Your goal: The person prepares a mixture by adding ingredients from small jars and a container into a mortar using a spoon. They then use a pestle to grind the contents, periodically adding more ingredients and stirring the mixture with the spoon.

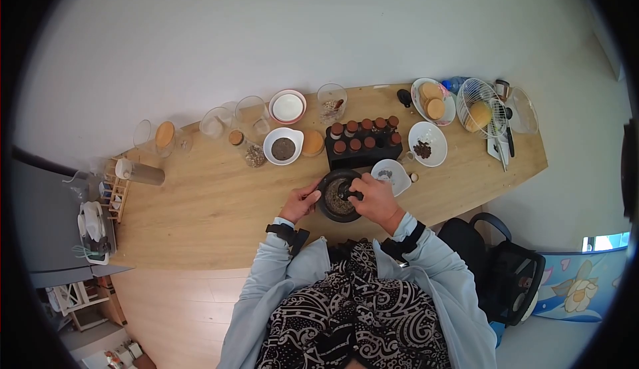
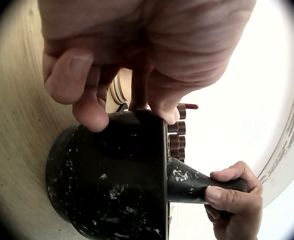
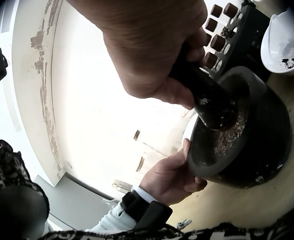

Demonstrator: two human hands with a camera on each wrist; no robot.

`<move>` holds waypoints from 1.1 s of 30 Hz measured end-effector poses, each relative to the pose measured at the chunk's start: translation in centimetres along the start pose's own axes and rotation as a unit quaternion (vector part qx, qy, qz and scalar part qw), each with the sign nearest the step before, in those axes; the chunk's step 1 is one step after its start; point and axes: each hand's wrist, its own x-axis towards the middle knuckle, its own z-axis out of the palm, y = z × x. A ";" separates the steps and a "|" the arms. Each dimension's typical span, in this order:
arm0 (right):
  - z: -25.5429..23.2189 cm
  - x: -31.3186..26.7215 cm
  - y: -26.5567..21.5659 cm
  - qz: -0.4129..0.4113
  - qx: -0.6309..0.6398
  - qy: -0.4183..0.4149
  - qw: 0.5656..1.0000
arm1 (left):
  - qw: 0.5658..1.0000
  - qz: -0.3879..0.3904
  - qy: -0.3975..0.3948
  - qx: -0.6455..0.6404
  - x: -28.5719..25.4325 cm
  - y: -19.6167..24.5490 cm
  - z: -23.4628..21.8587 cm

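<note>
A black stone mortar [image 1: 323, 204] with pale scuffs stands near the table's front edge. My left hand [image 1: 301, 201] grips its rim, thumb on one side and fingertips against the outer wall in the left wrist view. Curled round the upper part of the black pestle [image 3: 210, 100] is my right hand [image 1: 376, 201]. The pestle's head is down inside the mortar, over coarse brownish-grey crushed bits [image 3: 233, 137]. In the left wrist view the pestle leans out past the rim.
Behind the mortar stands a black rack [image 1: 365, 158] of cork-brown-capped jars. White bowls [image 1: 401, 181] with dark spices flank it, including a bowl of dark grains [image 1: 267, 150]. Glass jars [image 1: 251, 117] line the wall side. A wire basket [image 1: 474, 92] and knife [image 1: 510, 144] lie right; a bottle [image 1: 143, 172] lies left.
</note>
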 end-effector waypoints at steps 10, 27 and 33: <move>1.4 0.3 -1.4 -0.033 -0.060 -0.048 0.997 | 1.000 0.010 -0.002 0.007 -0.2 0.0 -0.2; 0.4 0.6 -0.9 0.012 0.001 -0.054 0.998 | 0.999 0.025 0.008 0.025 -0.1 0.3 0.1; 1.0 0.4 -0.4 -0.003 -0.018 -0.053 0.998 | 0.999 0.026 0.004 0.029 0.3 -0.3 0.1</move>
